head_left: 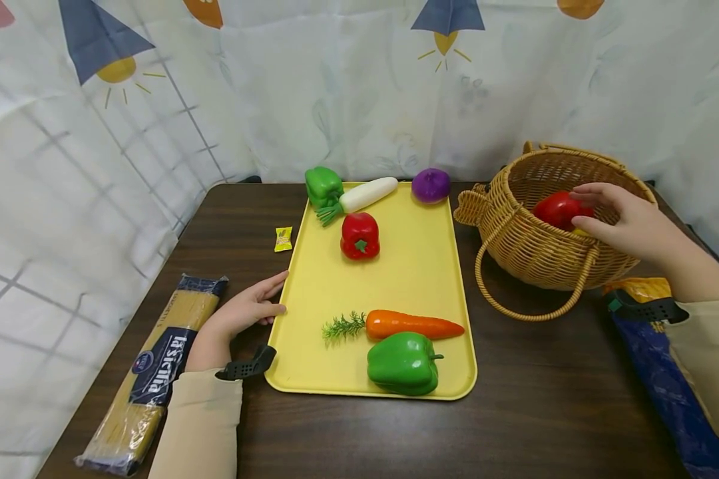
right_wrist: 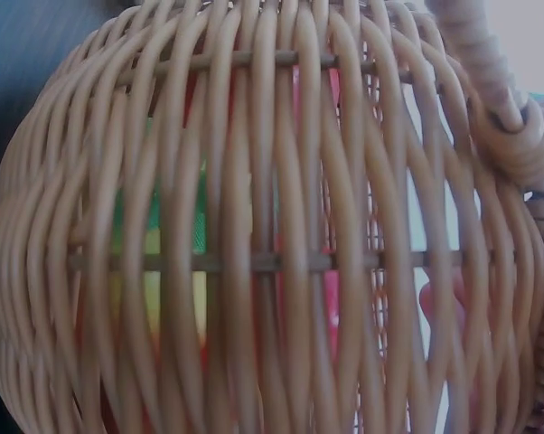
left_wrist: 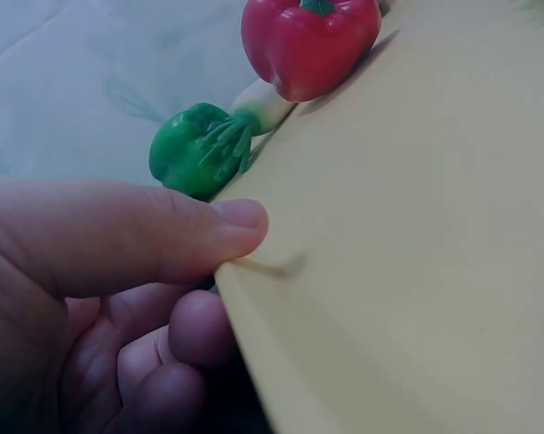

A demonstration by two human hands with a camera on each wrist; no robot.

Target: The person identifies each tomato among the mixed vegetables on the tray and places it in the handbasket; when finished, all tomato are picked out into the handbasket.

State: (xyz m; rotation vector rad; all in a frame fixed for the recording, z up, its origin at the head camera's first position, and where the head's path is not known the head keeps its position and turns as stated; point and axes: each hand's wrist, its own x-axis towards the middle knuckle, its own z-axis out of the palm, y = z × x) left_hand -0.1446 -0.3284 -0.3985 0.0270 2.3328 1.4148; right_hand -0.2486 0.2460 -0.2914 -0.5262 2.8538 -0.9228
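Note:
At the tray's left edge my left hand (head_left: 245, 309) grips the yellow tray (head_left: 407, 279), its thumb (left_wrist: 240, 226) over the rim and its fingers curled below. On the tray are a red bell pepper (head_left: 360, 237), a carrot (head_left: 413, 325) with leafy top, a green bell pepper (head_left: 403, 364), a white radish (head_left: 368, 194), another green pepper (head_left: 323, 187) and a purple round vegetable (head_left: 431, 185). My right hand (head_left: 623, 219) reaches into the wicker basket (head_left: 515, 236), thumb and fingers around the right end of a glossy red vegetable (head_left: 556, 209). Wicker hides most of that hand in the right wrist view.
A spaghetti pack (head_left: 162, 366) lies left of my left arm, and a small yellow packet (head_left: 283, 239) sits beside the tray. A blue and orange bag (head_left: 665, 392) lies under my right forearm. The basket's looped handle (head_left: 533, 317) hangs toward me. A patterned curtain (head_left: 335, 86) stands behind.

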